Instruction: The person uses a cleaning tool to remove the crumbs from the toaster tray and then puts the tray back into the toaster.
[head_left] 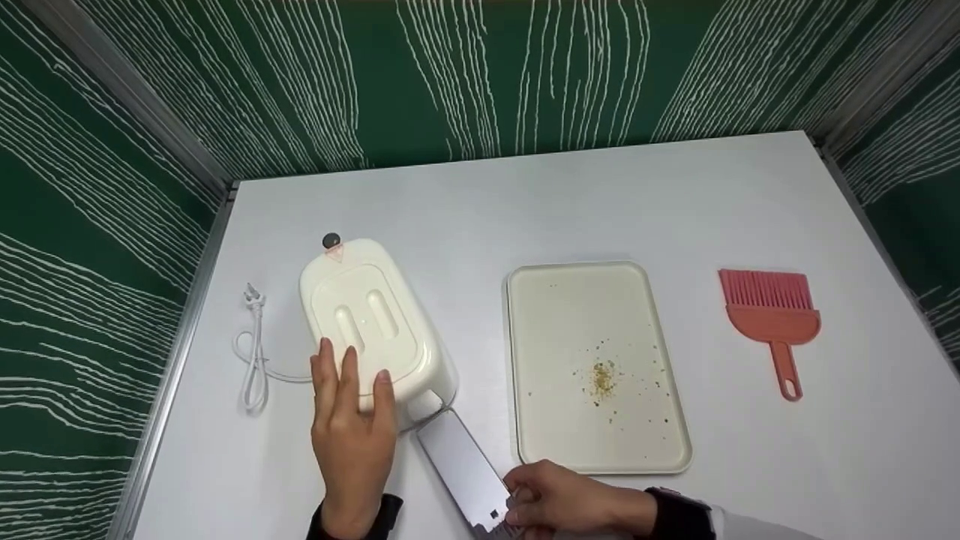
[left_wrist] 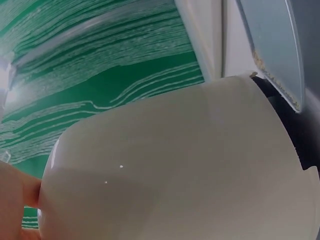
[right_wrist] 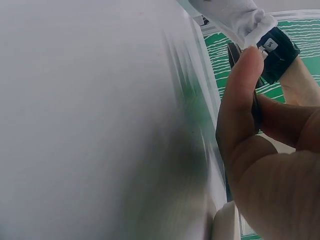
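A cream toaster [head_left: 375, 289] with a lid on top stands at the left of the table. My left hand [head_left: 352, 442] rests on its near end, fingers spread and fairly straight over the lid. My right hand [head_left: 562, 495] pinches the near end of a flat metal crumb tray [head_left: 461, 465] between thumb and fingers. The tray's far end lies by the toaster's lower edge. In the left wrist view, crumbs line the crumb tray's [left_wrist: 275, 45] edge, close to a dark opening [left_wrist: 287, 120] in the toaster; whether they touch, I cannot tell.
A cream rectangular tray [head_left: 577, 315] with scattered crumbs [head_left: 602, 379] lies right of the toaster. Farther right is a red hand brush [head_left: 772, 322]. The toaster's white cord and plug [head_left: 255, 352] lie to its left. Green patterned panels [head_left: 510, 82] stand behind the table.
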